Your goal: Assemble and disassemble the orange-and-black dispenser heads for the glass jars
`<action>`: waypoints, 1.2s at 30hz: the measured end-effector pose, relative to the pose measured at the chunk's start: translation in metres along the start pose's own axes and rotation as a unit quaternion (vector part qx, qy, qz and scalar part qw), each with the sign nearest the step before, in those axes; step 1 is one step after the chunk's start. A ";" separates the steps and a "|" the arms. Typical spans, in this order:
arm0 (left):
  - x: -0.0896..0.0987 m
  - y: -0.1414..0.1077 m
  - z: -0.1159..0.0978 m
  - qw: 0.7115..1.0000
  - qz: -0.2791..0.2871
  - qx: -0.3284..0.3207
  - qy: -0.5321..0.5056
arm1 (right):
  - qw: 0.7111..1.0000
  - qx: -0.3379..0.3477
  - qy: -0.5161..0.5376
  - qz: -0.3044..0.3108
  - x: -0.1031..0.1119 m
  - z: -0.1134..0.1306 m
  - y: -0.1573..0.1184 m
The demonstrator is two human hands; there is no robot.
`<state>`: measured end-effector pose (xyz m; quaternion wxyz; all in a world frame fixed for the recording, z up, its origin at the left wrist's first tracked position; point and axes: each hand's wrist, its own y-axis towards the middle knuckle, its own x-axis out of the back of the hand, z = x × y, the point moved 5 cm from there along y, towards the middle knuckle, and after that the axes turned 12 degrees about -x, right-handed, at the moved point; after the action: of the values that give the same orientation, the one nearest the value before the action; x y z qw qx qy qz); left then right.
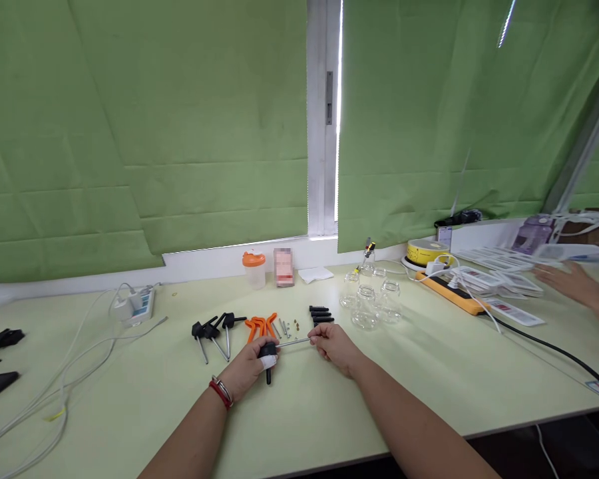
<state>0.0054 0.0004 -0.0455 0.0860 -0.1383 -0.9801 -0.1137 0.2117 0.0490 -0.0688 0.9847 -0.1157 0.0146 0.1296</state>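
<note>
My left hand (257, 364) is wrapped round the black head of a black part with a metal rod (293, 342). A black handle points down from that head. The fingers of my right hand (333, 346) pinch the rod's far end. Similar black-headed rods (212, 331) lie to the left. Behind my hands are orange pieces (262, 326), small metal screws (284, 328), tiny brownish bits (296, 324) and several black pieces (321, 315).
Glass jars (365, 311) stand right of centre, near an orange power strip (452, 293). An orange-lidded cup (254, 271) and small box (283, 267) stand behind. A white power strip (142, 306) and cables lie left. Another person's hand (574, 285) is over papers at right.
</note>
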 end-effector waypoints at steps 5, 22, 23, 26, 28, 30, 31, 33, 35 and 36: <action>-0.002 0.000 -0.005 0.999 0.018 -0.002 0.033 | 1.000 -0.003 0.008 0.009 0.000 -0.002 0.003; 0.000 0.000 -0.002 0.994 0.046 -0.038 0.093 | 0.995 0.007 -0.098 -0.024 0.002 0.004 -0.003; 0.000 0.001 -0.002 0.993 0.048 -0.041 0.095 | 0.995 0.007 -0.097 -0.020 0.001 0.004 -0.003; 0.000 0.002 -0.005 0.993 0.050 -0.048 0.099 | 0.995 0.010 -0.099 -0.019 0.002 0.004 -0.003; -0.001 0.002 -0.006 0.993 0.051 -0.047 0.100 | 0.994 0.009 -0.107 -0.024 0.002 0.004 -0.003; -0.001 0.001 -0.007 0.992 0.050 -0.046 0.103 | 0.993 0.006 -0.117 -0.029 0.003 0.003 -0.003; -0.001 0.000 -0.007 0.992 0.051 -0.044 0.105 | 0.992 0.004 -0.122 -0.030 0.003 0.003 -0.003; -0.001 0.000 -0.006 0.992 0.051 -0.038 0.106 | 0.991 0.001 -0.130 -0.028 0.002 0.003 -0.003; -0.001 0.000 -0.005 0.993 0.051 -0.031 0.102 | 0.990 0.002 -0.137 -0.022 0.002 0.004 -0.003; -0.001 0.000 -0.004 0.993 0.050 -0.028 0.100 | 0.990 0.003 -0.141 -0.018 0.001 0.004 -0.004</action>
<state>0.0070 -0.0011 -0.0417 0.1852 -0.1777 -0.9548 -0.1502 0.2135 0.0468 -0.0640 0.9795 -0.0933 -0.1261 0.1265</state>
